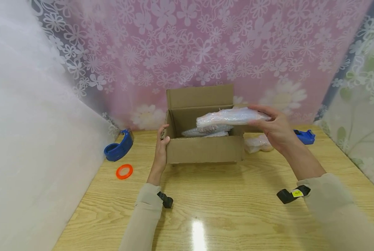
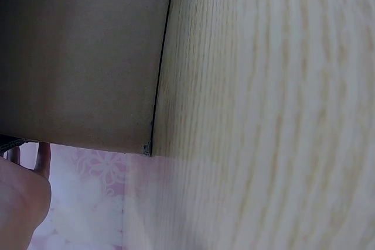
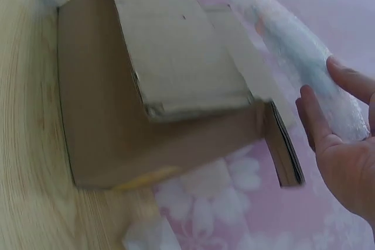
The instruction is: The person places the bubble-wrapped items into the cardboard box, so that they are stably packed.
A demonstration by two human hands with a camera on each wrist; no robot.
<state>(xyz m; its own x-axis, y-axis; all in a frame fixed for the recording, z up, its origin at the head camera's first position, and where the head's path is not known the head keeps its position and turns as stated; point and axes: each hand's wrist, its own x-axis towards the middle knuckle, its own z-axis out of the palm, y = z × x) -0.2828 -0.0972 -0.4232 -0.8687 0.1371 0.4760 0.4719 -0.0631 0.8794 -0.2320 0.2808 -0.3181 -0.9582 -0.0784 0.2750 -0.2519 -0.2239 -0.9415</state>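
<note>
An uncovered cardboard box stands on the table, its back flap raised. My left hand grips the box's left side, thumb near the front corner and fingers at the rim; the left wrist view shows part of that hand beside the brown panel. Over the box's right half, my right hand pinches one end of a long bubble-wrapped package between thumb and fingers. What is inside the wrap cannot be made out. Beneath it, more bubble-wrapped packages lie in the box, partly hidden.
Left of the box are a blue tape dispenser and an orange ring. To the right, another wrapped item lies against the box, and a blue tool sits behind my right forearm. A floral curtain hangs behind the table.
</note>
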